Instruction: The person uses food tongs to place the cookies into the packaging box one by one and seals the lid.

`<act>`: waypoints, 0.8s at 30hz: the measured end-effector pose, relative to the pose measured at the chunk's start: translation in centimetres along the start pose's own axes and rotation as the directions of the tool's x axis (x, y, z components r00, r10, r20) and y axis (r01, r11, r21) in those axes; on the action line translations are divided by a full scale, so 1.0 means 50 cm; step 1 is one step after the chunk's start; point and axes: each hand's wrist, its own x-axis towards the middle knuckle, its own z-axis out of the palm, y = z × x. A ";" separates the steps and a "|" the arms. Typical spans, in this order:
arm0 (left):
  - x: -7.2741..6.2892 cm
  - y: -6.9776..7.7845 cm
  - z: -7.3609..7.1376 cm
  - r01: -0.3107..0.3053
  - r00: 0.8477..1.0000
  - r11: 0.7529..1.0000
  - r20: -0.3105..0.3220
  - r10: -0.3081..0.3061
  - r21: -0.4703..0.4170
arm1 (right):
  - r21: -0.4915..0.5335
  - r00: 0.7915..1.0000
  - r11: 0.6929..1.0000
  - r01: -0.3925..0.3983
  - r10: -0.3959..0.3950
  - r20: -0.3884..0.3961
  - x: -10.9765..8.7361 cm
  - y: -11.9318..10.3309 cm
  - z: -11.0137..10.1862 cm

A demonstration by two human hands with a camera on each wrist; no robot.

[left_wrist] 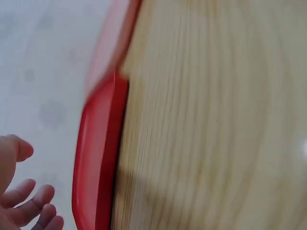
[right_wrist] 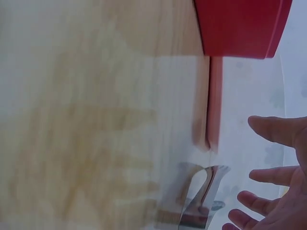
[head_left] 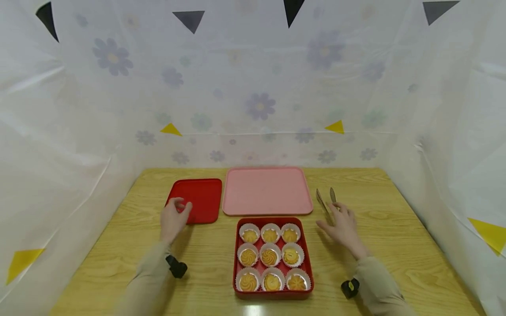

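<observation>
Above the near left part of a red square tray (head_left: 205,197), my left hand (head_left: 175,221) hovers with fingers loosely bent and nothing in them. In the left wrist view, its fingertips (left_wrist: 44,194) are apart from the tray's raised rim (left_wrist: 114,129). My right hand (head_left: 344,226) reaches over the near end of metal tongs (head_left: 323,205), fingers spread. The right wrist view has the shiny tongs (right_wrist: 195,218) on the table, beside straight fingers that do not grip them. Between my hands stands a red box (head_left: 272,295) holding several piped cookies (head_left: 269,257) in white paper cups.
A pink rectangular tray (head_left: 266,191) lies behind the box, right of the red tray. Everything rests on a wood-grain table (head_left: 379,193). White sheeting (head_left: 253,70) with printed flowers encloses its back and sides. Black cameras (head_left: 176,267) sit on both wrists.
</observation>
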 end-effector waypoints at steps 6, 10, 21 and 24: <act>0.072 -0.063 -0.045 0.021 0.997 0.972 -0.072 -0.004 0.236 | 0.087 0.996 0.993 0.082 -0.078 -0.048 -0.001 -0.017 0.007; 0.091 -0.079 -0.062 0.072 0.997 0.941 -0.015 -0.071 0.330 | 0.203 0.998 0.978 0.056 -0.055 -0.013 -0.004 -0.023 0.012; 0.109 -0.098 -0.064 0.084 0.992 0.922 0.054 -0.112 0.377 | 0.291 1.000 0.957 -0.014 0.007 0.025 -0.011 -0.026 0.017; 0.111 -0.102 -0.061 0.084 0.992 0.925 0.054 -0.111 0.370 | 0.291 0.999 0.956 -0.025 0.014 0.040 -0.012 -0.026 0.016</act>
